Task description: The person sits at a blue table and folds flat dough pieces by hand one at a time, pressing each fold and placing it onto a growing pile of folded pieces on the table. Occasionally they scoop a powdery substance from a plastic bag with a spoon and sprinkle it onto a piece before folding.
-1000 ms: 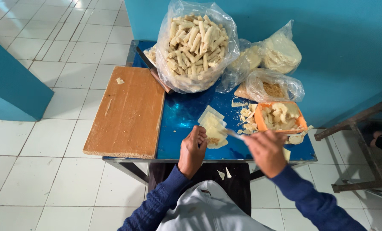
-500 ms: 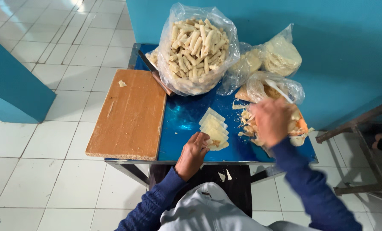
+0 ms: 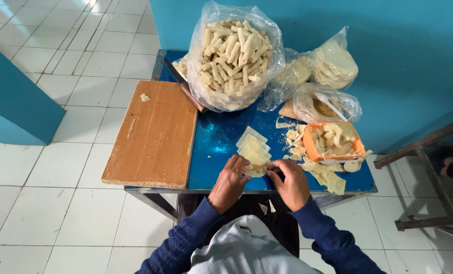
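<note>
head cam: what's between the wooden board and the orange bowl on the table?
Head view: between the wooden board and the orange bowl lies bare blue table, then a row of pale dough sheets, then loose dough scraps beside the bowl.

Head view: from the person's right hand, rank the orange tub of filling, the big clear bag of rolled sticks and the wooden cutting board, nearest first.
Measured from the right hand:
1. Orange tub of filling, just up and to its right on the blue table.
2. Big clear bag of rolled sticks, at the table's far edge, up and left.
3. Wooden cutting board, on the far left side, beyond the left hand.
Bag and board are close; the board looks slightly farther.
</note>
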{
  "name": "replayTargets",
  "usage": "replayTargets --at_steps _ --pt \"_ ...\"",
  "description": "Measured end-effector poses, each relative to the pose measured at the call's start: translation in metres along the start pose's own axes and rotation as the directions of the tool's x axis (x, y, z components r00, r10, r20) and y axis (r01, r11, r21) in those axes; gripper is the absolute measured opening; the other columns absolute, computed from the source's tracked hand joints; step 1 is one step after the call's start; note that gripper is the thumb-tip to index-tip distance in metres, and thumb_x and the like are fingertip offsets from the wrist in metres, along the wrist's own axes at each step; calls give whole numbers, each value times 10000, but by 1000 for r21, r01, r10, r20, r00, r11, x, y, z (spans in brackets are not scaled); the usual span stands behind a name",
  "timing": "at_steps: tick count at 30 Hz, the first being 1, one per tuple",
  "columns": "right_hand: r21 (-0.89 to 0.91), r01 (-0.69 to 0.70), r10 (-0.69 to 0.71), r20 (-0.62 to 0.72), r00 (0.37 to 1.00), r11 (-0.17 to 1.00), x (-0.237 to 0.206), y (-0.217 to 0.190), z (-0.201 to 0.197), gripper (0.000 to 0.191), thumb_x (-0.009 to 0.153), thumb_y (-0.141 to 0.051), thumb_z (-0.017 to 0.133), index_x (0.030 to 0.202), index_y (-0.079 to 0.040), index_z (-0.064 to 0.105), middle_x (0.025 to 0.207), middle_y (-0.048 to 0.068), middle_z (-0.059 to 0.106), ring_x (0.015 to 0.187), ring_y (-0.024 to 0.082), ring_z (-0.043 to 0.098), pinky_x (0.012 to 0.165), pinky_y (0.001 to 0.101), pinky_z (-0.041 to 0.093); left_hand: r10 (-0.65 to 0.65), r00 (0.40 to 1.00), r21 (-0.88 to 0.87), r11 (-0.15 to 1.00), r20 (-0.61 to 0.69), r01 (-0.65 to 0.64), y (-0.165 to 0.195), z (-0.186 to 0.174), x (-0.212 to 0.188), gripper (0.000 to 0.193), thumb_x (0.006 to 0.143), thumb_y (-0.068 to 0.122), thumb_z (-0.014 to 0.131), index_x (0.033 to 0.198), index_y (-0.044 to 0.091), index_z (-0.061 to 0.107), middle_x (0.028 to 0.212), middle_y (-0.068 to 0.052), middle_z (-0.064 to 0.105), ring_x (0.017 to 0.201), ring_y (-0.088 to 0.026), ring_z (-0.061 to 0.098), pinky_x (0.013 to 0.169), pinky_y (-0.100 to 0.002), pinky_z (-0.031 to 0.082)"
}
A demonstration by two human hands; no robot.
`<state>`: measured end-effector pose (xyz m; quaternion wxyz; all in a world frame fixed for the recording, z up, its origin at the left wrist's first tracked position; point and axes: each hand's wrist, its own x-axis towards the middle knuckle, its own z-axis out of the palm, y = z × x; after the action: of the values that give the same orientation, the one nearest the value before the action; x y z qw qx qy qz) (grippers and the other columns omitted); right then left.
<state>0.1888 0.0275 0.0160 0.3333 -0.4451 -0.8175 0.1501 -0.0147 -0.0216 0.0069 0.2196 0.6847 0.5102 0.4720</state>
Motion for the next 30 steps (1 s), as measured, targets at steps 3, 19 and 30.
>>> replayTargets --at_steps 3,19,30 --pt "-37 160 -163 -79 984 986 -6 -5 4 258 850 -51 738 1101 -109 721 1083 43 737 1005 263 671 865 381 494 -2 1000 -7 1000 9 2 1 0 0 345 818 27 727 1132 -20 591 1117 -166 582 972 -335 657 833 -402 555" --pt "-131 260 -259 26 966 957 13 10 12 83 932 -114 673 1005 -124 711 953 12 738 901 236 655 843 412 435 160 987 150 975 31 -163 6 -4 0 353 780 60 766 1075 -60 613 1108 -186 562 1032 -378 558 889 -442 490" --pt "-164 253 -257 -1 966 953 33 4 20 82 884 -126 713 963 -108 727 920 58 684 898 290 608 817 433 447 137 990 205 970 -22 -130 -13 0 30 55 879 6 589 890 13 642 897 -130 628 892 -340 574 791 -436 490"
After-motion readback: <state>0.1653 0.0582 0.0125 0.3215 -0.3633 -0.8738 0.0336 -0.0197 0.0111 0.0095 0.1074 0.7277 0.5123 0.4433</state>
